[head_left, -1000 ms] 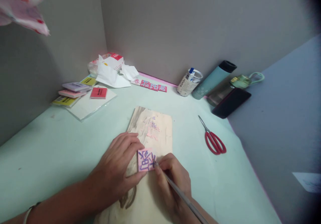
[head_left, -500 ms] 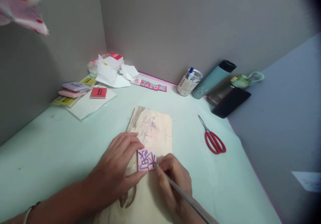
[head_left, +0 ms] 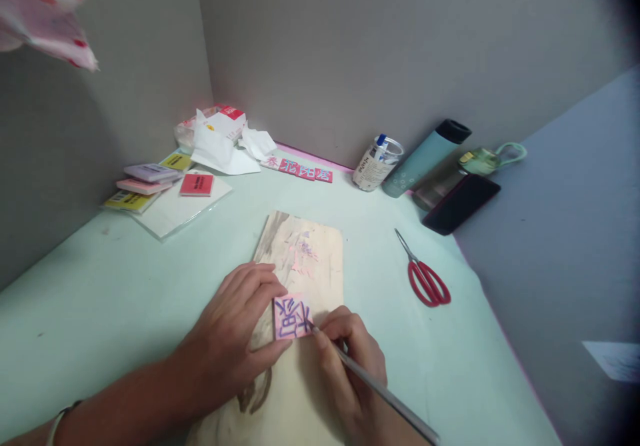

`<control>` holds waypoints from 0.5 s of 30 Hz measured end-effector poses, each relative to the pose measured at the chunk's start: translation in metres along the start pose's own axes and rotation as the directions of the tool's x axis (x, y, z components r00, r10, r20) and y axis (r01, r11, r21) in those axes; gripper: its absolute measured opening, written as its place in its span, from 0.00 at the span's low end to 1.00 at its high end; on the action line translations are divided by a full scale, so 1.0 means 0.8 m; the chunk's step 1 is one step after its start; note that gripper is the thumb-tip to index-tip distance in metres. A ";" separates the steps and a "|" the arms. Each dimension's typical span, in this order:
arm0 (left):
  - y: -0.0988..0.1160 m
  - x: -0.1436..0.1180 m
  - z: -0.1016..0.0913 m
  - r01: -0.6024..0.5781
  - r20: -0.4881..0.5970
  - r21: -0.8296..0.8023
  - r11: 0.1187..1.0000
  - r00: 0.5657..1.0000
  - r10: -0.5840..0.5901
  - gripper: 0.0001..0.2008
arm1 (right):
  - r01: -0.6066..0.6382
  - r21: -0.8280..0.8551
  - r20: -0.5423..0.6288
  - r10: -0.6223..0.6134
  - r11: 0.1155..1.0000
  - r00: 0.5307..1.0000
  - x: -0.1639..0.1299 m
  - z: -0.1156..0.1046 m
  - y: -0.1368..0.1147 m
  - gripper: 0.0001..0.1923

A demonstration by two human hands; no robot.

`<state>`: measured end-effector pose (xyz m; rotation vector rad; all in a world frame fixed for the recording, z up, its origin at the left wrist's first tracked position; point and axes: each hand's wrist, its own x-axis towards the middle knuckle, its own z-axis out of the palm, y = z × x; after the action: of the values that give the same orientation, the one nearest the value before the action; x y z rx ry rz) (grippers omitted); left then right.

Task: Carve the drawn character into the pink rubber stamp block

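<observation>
A pink square carving block [head_left: 293, 317] with purple character strokes lies on a wooden board [head_left: 327, 239]. My left hand [head_left: 235, 329] grips it from the left, fingers on its top edge and thumb along its lower edge. In my right hand [head_left: 353, 359] is a slim metal carving knife [head_left: 383, 393], held like a pen. Its tip touches the right side of the block, by the purple strokes. Small pink and purple shavings [head_left: 304, 256] are scattered on the board beyond the block.
Red-handled scissors [head_left: 429, 285] lie to the right. Along the back are finished-looking character blocks [head_left: 303, 169], a can of pens [head_left: 377, 165], a teal bottle [head_left: 427, 158], a green-lidded bottle [head_left: 480, 161] and a black phone-like slab [head_left: 463, 204]. Wrapped blocks [head_left: 150, 173] and tissues [head_left: 215, 149] sit at left.
My right hand and the knife have shifted slightly, with the knife's rear end swinging a little to the right. My left hand and the block stay nearly still.
</observation>
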<state>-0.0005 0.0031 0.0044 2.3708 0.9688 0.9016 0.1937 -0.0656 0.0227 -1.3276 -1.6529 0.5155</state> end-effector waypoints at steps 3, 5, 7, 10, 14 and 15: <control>0.000 -0.001 0.000 0.002 0.013 0.006 1.000 1.000 -0.002 0.15 | -0.012 -0.027 0.009 0.012 1.000 1.000 -0.001 0.001 0.001 0.08; 0.000 -0.001 0.000 0.000 0.007 0.010 1.000 1.000 0.000 0.15 | -0.021 -0.038 0.011 0.022 0.999 1.000 -0.002 0.002 0.003 0.08; 0.000 -0.001 0.001 0.000 0.001 0.011 1.000 1.000 0.000 0.15 | -0.016 -0.055 -0.014 0.015 0.998 1.000 -0.003 0.005 0.005 0.08; 0.000 0.001 0.002 0.003 -0.003 0.004 1.000 1.000 -0.003 0.15 | 0.040 -0.100 -0.048 -0.045 0.994 0.998 -0.002 0.008 0.008 0.07; 0.000 0.002 0.003 -0.005 -0.021 0.002 1.000 1.000 0.005 0.15 | 0.093 -0.145 -0.059 -0.102 0.985 0.993 -0.001 0.011 0.011 0.07; 0.000 0.002 0.003 -0.004 -0.024 0.003 1.000 1.000 0.004 0.15 | 0.098 -0.153 -0.063 -0.108 0.983 0.992 -0.001 0.012 0.012 0.07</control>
<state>0.0021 0.0037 0.0033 2.3705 0.9753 0.9334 0.1905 -0.0611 0.0102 -1.3441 -1.7184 0.2843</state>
